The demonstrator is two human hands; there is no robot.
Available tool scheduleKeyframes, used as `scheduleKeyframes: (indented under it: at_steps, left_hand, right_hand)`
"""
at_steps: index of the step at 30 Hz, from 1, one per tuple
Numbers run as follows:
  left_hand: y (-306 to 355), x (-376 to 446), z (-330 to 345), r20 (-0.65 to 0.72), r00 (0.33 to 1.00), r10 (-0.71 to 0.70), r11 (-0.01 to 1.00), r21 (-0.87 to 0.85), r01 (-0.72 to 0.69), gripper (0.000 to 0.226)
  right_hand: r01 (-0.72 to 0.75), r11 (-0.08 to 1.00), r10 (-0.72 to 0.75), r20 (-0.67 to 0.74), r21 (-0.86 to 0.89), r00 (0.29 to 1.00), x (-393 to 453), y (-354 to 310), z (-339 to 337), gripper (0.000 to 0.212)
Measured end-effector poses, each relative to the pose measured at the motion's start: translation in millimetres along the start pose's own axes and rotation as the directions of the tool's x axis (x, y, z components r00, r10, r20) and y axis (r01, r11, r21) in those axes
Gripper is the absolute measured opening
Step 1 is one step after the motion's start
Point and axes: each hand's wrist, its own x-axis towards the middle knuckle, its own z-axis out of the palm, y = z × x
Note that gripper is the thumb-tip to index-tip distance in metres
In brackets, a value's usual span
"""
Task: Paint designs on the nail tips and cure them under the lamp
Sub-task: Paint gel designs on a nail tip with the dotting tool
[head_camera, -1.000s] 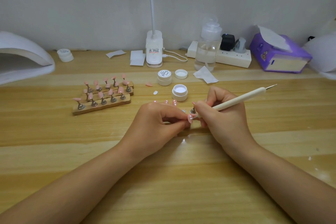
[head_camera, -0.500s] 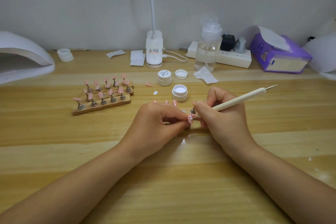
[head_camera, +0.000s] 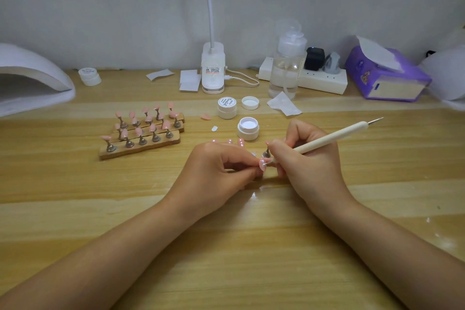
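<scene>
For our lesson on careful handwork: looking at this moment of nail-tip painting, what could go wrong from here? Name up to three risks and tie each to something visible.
1. The right hand works the dotting tool on a small pink nail tip pinched by the left hand; a slip could smear the white dots.
2. The open jar of white gel sits just beyond the hands; a knuckle could tip it.
3. The curing lamp stands far left; carrying wet tips there may smudge them.

The script on the closed jar's lid (head_camera: 227,102) and the desk lamp's label (head_camera: 212,69) are too small to read.
</scene>
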Motion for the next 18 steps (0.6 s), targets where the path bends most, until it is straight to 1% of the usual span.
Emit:
scheduleKeyframes:
  at_steps: [2, 6, 10, 18]
  left_hand:
    - [0.2, 0.2, 0.0, -0.001, 1.000, -0.006, 1.000, -0.002, 0.006, 0.024]
    - [1.4, 0.3, -0.4, -0.003, 1.000, -0.017, 1.000, -0.007, 0.017, 0.025]
    - [2.2, 0.3, -0.4, 0.004, 1.000, -0.023, 0.999, -0.026, 0.023, 0.024]
    - [3.2, 0.5, -0.7, 0.003, 1.000, -0.025, 0.999, -0.022, 0.025, 0.024]
  right_hand:
    - [0.004, 1.000, -0.004, -0.005, 0.009, 1.000, 0.0, 0.5, -0.1, 0.037]
    - [-0.011, 0.999, 0.011, 0.002, 0.040, 1.000, 0.0, -0.7, 0.3, 0.028]
    - [-0.022, 0.993, 0.022, 0.002, 0.116, 1.000, 0.7, -3.3, -0.4, 0.030]
    - [-0.003, 0.985, 0.001, 0.014, 0.170, 1.000, 0.2, -4.1, -0.5, 0.028]
